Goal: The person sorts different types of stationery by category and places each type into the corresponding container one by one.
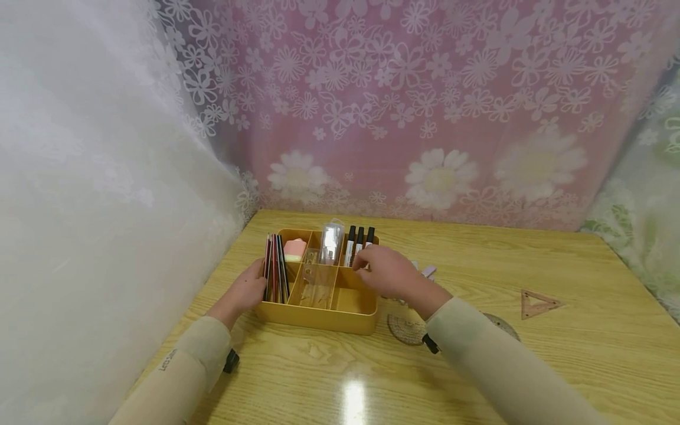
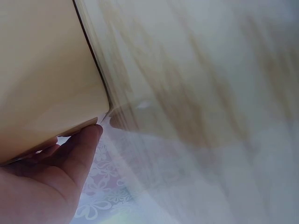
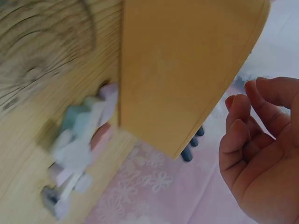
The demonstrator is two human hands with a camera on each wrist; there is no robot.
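A yellow desk organizer (image 1: 319, 319) with several compartments stands on the table. My left hand (image 1: 248, 288) holds its left side, and the left wrist view shows the thumb (image 2: 86, 151) at the organizer's edge. Colored pencils (image 1: 276, 268) lean in the left compartment beside that hand. My right hand (image 1: 390, 271) hovers over the right side, fingers loosely bent and holding nothing. Near it stand black-capped markers (image 1: 360, 236) in the back right compartment. Clear rulers (image 1: 316, 286) lean in the middle, with a transparent case (image 1: 332, 242) behind them. A pink-and-yellow item (image 1: 294, 249) sits at the back left.
Right of the organizer lie a round brown protractor (image 1: 406, 332) and a small triangle ruler (image 1: 538, 305). Another protractor (image 1: 502, 324) is partly behind the right sleeve. A blurred pile of small pastel pieces (image 3: 77, 149) lies beside the organizer. Flowered curtains (image 1: 425, 118) hang behind the table.
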